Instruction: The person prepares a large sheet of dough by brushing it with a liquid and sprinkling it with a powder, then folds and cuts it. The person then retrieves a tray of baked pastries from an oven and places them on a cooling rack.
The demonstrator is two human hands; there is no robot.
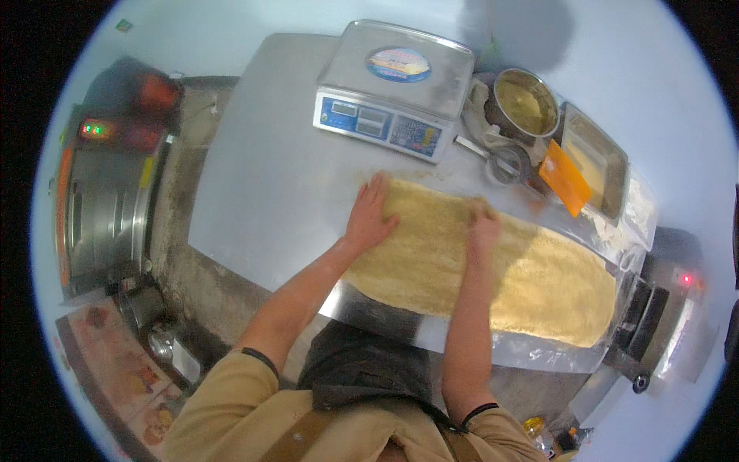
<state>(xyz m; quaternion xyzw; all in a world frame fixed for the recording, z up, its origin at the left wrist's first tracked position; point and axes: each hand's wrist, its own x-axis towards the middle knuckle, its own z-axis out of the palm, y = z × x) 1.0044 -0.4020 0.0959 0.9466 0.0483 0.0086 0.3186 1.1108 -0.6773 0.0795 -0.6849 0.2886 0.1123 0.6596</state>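
A long, flat sheet of yellow dough (550,289) lies along the front of the metal table, its surface smooth and slightly glossy. My left hand (372,215) rests flat at the sheet's left end, fingers stretched out. Over the middle of the sheet, close to its far edge, is my right hand (483,223), its fingers curled together and a little blurred. Whatever those fingers may hold is hidden.
Behind the dough stands a digital scale (389,88). To its right are a steel pot (526,104), a small strainer (508,164), an orange scraper (566,179) and a metal tray (616,165). A steel appliance (108,208) stands left of the metal table (262,177).
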